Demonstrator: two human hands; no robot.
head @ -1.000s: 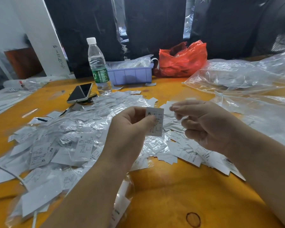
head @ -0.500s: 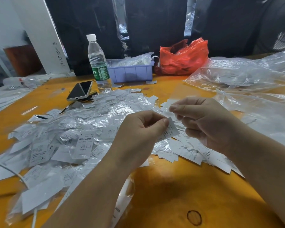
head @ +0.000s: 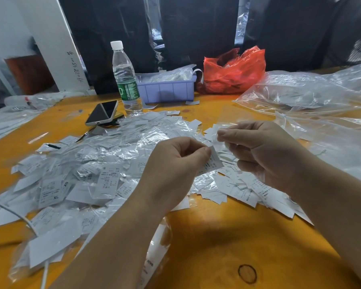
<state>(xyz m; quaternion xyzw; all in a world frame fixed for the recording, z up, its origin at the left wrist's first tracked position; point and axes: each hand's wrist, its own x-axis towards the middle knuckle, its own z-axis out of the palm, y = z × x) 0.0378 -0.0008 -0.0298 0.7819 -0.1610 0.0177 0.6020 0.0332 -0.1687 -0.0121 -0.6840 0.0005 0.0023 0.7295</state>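
Note:
My left hand (head: 175, 163) pinches a small white printed label (head: 214, 162) between thumb and forefinger, the label tilted down to the right. Just right of it, my right hand (head: 265, 155) has its fingers curled and pinches a small clear plastic sleeve (head: 221, 130) at its fingertips. Both hands hover over a wide heap of white size labels and clear sleeves (head: 104, 163) spread on the orange table (head: 217, 236).
A water bottle (head: 126, 80), a phone (head: 101, 113) and a purple bin (head: 167, 88) stand at the back, beside a red plastic bag (head: 233, 71). Large clear plastic bags (head: 321, 97) lie at the right. A white cable (head: 13, 213) crosses the left edge.
The label in my left hand has gone from upright to tilted low and moved right, toward my right hand. My right hand now shows a clear sleeve at its fingertips.

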